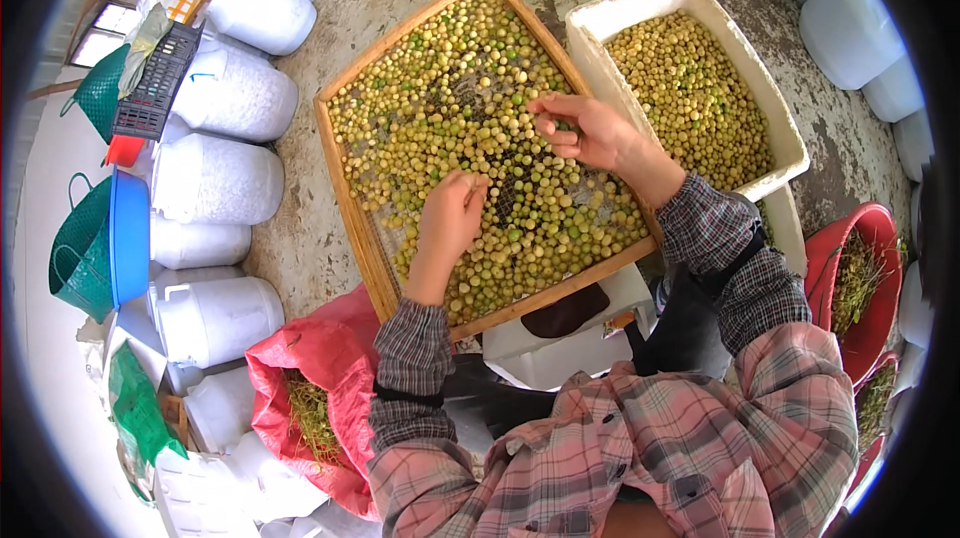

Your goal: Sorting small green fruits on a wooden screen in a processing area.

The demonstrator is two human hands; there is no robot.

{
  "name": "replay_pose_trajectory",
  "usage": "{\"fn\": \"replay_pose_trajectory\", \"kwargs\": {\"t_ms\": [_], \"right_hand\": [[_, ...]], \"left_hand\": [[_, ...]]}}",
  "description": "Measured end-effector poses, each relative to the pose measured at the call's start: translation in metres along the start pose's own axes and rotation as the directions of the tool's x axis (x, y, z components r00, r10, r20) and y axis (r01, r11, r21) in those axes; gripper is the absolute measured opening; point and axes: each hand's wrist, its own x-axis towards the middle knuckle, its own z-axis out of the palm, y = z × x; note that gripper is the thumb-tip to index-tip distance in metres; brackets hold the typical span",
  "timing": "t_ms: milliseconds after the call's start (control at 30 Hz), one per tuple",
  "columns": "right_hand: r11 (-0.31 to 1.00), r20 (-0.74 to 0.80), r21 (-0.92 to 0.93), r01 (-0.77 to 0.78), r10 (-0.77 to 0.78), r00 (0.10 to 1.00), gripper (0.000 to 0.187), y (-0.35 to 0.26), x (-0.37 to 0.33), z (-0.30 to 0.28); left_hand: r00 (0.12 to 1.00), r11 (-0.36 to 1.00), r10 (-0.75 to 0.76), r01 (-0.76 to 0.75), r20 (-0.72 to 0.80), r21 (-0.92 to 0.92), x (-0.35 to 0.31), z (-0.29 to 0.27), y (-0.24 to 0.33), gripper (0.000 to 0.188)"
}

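Across the middle of the frame, a wood-edged mesh tray point(550, 289) lies tilted askew, strewn with small round yellow-green fruits point(550, 208), with dark mesh showing through between them near the centre. Over its lower middle, the left hand point(448, 223) points up the frame in a narrow grip, thumb and fingers drawn together just above or among the fruits. To its upper right, the right hand point(590, 133) reaches in over the tray's right edge, its grip also narrow, with the fingers curled toward the thumb. Both sets of fingertips are too small to read well, so I cannot tell whether either grip closes fully or holds anything. Just beside the tray, at the upper right, a white box point(600, 56) carries more of the same round fruits. At the lower left, a red sack point(340, 338) holds thin greenish stems point(312, 418); at the right edge, a red tub point(825, 268) contains similar stuff. Down the left side stand white drums point(225, 178), beside a blue basin point(130, 238) and a black crate point(155, 78).
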Motion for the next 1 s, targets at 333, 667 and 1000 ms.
{"fn": "replay_pose_trajectory", "kwargs": {"t_ms": [333, 667, 1000], "right_hand": [[0.988, -0.087, -0.153, 0.016, -0.030, 0.996, 0.016, -0.001, -0.001, -0.005], [0.978, -0.108, -0.207, -0.013, -0.010, 0.994, 0.015, 0.004, -0.001, -0.006], [0.979, -0.095, -0.204, 0.011, -0.031, 0.995, 0.014, 0.003, 0.000, 0.005]], "left_hand": [[0.978, 0.934, 0.210, -0.206, 0.019, 0.292, 0.056, 0.036, 0.004, 0.011], [0.983, 0.991, -0.124, 0.128, 0.137, -0.024, 0.025, 0.024, -0.005, 0.015], [0.977, 0.949, 0.163, -0.117, -0.139, 0.292, 0.077, 0.040, -0.021, 0.042]]}}
